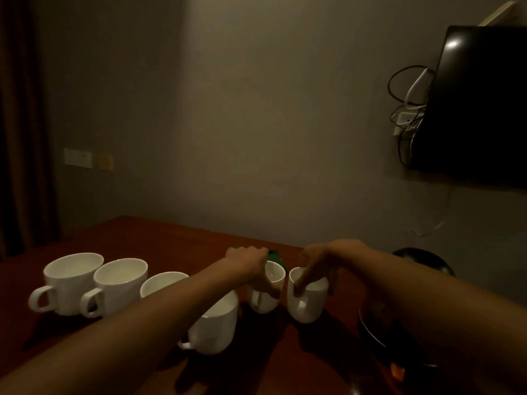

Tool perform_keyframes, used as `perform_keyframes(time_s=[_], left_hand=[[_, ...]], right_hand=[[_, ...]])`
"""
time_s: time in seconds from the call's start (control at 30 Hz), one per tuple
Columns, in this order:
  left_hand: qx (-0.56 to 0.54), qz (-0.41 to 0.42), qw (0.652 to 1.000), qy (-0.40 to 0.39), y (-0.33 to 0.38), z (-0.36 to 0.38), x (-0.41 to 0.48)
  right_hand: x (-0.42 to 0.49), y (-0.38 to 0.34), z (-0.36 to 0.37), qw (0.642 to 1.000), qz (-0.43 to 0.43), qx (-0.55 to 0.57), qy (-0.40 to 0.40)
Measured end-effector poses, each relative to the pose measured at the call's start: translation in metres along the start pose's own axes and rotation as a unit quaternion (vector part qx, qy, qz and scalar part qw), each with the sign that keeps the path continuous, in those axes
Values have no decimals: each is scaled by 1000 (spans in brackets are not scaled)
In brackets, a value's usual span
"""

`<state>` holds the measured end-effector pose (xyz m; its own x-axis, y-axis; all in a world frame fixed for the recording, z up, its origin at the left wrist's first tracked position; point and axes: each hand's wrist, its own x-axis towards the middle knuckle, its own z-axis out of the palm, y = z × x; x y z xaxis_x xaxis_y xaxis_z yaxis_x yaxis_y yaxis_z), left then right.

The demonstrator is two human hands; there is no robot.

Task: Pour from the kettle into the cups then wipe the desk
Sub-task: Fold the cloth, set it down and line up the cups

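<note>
Near 6 o'clock on the desk, the left hand grips a small cup by its rim; the right hand grips the next cup. The kettle sits at 4 o'clock.

On my feed the cups read plain white, unpatterned, against a dark reddish-brown desk, with a sliver of green thing behind them. The wall is dull grey-beige, the curtain dark brown, and the television glossy black beside white and black cables. I see a small orange glow low right.
</note>
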<state>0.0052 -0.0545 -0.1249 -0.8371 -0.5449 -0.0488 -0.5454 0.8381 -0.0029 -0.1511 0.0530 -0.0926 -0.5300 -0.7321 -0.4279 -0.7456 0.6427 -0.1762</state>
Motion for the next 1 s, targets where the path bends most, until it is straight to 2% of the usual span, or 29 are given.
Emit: perform_keyframes(time_s=[0.33,0.5,0.6,0.73,0.8,0.87,1.0], left_hand=[[-26,-3,1000,14,1,1,7],[-97,17,995,6,-13,-13,-16],[-117,63,989,-67,-37,-36,-48],[-10,54,977,-207,-68,-58,-95],[11,56,973,-225,-76,-49,-107],[9,49,981,-186,-78,-32,-111],[19,83,993,-84,-76,-11,-109]], right_hand=[[-18,-12,-1,1000,18,-24,6],[-22,-10,2,997,-10,-64,35],[-31,-17,2,989,-70,-83,100],[-41,-41,8,973,-152,-68,163],[-40,-55,13,965,-188,-64,171],[-37,-67,19,964,-195,-82,164],[-32,-73,25,970,-126,-154,143]])
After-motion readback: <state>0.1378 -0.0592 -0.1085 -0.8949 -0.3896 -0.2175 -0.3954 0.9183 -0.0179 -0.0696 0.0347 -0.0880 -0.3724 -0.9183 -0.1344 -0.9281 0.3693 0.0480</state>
